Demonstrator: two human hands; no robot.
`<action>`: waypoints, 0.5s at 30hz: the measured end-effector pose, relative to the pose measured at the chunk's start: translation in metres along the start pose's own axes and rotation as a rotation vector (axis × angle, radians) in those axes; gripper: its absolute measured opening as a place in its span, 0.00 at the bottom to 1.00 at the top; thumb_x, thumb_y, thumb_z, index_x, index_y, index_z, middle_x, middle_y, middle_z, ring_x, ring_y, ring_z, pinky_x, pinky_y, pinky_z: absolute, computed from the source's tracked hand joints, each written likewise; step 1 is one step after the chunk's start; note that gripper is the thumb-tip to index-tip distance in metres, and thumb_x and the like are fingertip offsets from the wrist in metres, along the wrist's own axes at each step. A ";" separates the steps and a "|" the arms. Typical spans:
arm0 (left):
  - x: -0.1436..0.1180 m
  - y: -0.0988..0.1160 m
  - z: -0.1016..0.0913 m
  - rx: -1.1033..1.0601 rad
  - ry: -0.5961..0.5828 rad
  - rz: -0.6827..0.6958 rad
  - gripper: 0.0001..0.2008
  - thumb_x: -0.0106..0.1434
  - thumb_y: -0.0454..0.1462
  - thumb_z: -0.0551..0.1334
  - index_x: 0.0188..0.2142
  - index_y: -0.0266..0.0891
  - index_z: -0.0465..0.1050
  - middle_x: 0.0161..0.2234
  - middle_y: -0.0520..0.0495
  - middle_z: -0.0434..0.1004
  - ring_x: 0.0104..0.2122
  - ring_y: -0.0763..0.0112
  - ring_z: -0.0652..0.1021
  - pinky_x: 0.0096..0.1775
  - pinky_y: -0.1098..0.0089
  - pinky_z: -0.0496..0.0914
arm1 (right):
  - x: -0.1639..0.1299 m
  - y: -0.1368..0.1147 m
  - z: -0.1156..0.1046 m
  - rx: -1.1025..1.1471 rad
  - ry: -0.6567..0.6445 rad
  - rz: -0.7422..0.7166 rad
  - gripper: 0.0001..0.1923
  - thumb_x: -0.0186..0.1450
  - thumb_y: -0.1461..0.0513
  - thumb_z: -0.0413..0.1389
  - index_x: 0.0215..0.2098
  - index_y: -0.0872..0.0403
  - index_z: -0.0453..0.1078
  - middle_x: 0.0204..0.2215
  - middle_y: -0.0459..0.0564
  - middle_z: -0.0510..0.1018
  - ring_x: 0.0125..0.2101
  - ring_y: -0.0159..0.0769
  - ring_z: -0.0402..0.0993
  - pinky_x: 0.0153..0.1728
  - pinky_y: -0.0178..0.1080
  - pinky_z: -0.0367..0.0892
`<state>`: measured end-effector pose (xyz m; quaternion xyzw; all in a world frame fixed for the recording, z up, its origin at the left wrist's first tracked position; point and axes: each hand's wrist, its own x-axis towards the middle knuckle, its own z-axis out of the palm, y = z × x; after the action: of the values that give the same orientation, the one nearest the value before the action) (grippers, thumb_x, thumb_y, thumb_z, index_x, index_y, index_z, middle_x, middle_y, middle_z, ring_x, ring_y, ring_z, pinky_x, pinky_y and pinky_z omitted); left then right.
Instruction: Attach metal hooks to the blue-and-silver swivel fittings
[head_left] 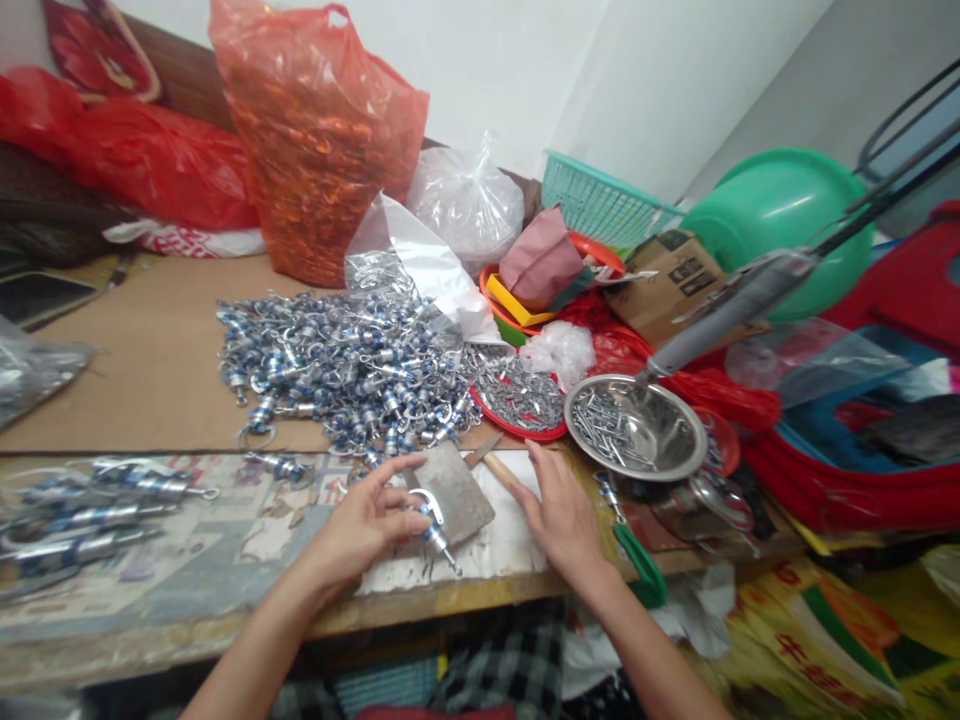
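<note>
My left hand pinches a small metal swivel hook part with a blue band beside a grey metal block at the table's front edge. Flat on the table to the right of the block lies my right hand, fingers apart, next to a wooden tool handle. A big heap of the same silver and blue hook parts lies behind the hands. More finished parts lie in a row at the left.
A red plate of small metal pieces and a steel bowl of pins stand right of the heap. Red and clear plastic bags, a teal basket, a cardboard box and a green basin crowd the back.
</note>
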<state>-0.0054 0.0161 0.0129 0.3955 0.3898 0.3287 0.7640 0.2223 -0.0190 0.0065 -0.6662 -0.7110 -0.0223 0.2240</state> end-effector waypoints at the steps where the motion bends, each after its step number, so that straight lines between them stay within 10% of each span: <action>1: 0.000 0.000 0.000 -0.001 -0.003 -0.002 0.32 0.46 0.30 0.64 0.51 0.40 0.57 0.26 0.53 0.73 0.26 0.71 0.75 0.31 0.69 0.68 | -0.001 0.010 0.003 -0.051 -0.088 0.044 0.19 0.61 0.60 0.49 0.50 0.57 0.60 0.40 0.57 0.72 0.39 0.45 0.70 0.37 0.45 0.66; 5: 0.000 0.001 0.000 -0.001 0.008 -0.010 0.31 0.47 0.29 0.64 0.51 0.40 0.57 0.26 0.53 0.73 0.25 0.72 0.74 0.31 0.69 0.68 | -0.008 0.026 0.007 0.008 -0.275 0.122 0.12 0.62 0.59 0.47 0.40 0.56 0.66 0.33 0.52 0.73 0.33 0.40 0.72 0.33 0.41 0.67; 15: 0.003 -0.002 -0.001 -0.037 0.061 0.015 0.36 0.43 0.30 0.66 0.52 0.38 0.56 0.24 0.53 0.74 0.24 0.71 0.74 0.29 0.68 0.68 | -0.032 -0.022 -0.056 0.300 0.064 -0.288 0.27 0.61 0.71 0.48 0.57 0.47 0.54 0.41 0.50 0.73 0.38 0.32 0.71 0.37 0.33 0.66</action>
<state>-0.0044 0.0175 0.0102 0.3740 0.4039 0.3536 0.7563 0.2182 -0.0698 0.0519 -0.5157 -0.7868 0.0309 0.3378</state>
